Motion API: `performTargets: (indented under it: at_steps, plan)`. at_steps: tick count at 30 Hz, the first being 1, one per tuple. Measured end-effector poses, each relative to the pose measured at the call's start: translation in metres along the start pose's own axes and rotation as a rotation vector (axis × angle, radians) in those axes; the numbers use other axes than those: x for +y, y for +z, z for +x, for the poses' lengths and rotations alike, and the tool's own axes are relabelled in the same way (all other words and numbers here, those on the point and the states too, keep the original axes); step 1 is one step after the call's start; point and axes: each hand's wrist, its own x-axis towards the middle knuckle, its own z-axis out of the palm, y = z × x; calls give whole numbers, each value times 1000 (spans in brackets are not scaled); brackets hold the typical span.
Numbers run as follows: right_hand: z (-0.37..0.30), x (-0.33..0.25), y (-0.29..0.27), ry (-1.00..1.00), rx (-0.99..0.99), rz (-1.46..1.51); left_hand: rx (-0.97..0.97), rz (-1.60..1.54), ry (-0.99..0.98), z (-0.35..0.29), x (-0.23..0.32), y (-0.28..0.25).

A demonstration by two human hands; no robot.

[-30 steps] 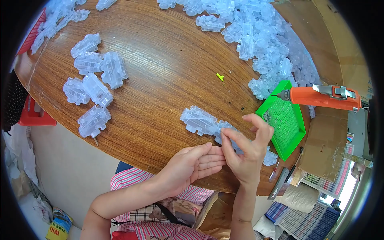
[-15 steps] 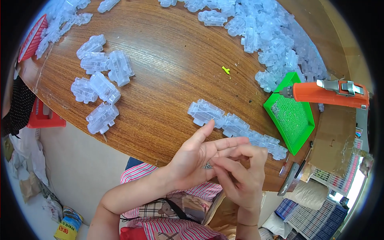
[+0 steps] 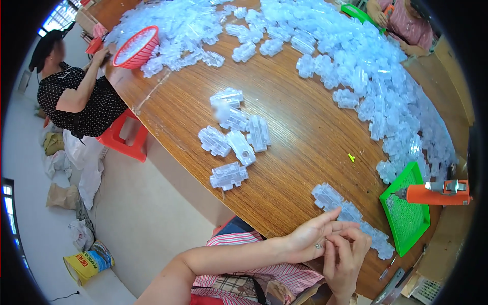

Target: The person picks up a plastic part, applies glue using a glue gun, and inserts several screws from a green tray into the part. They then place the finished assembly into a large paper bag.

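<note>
Wood-grained and broad, the curved table (image 3: 305, 137) takes up most of the view, and its far side is heaped with translucent plastic parts (image 3: 366, 66), seemingly kept as stock within reach of everyone seated around it. A person in a dotted top (image 3: 76, 96) is seated on a red stool (image 3: 124, 140) at the left edge beside a red basket (image 3: 136, 46). Nearer, a small cluster of the clear parts (image 3: 234, 140) is laid out apart from the heap. A green tray (image 3: 406, 213) is set at the right edge, with an orange tool (image 3: 432, 193) rested across it, probably for easy reach. A short row of clear parts (image 3: 351, 216) is lined up along the near edge, just beyond the hands. The left hand (image 3: 310, 239) is held half curled, fingers extended, a ring on one finger. The right hand (image 3: 345, 256) is pressed against it, fingertips pinched together; whether something small is gripped between them cannot be told.
</note>
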Motion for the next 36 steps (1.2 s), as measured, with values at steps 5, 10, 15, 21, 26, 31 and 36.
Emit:
performTargets:
  at_steps: [5,10,15,21,26,31,36]
  plan:
    - [-1,6,-6,107,-6,-28,217,162,21,-6,-4,3]
    - [-11,15,-4,110,-6,-183,186,235,63,-5,-14,3]
    - [-6,24,5,151,60,-91,280,272,73,-9,-3,7]
    - [-4,30,6,203,93,-125,311,301,63,-9,1,15]
    - [-1,28,2,139,104,-198,301,419,214,-5,-6,9]
    - [7,25,-7,172,65,-57,351,447,207,-13,-2,8]
    - [16,23,-4,112,67,-4,371,395,213,-20,2,8]
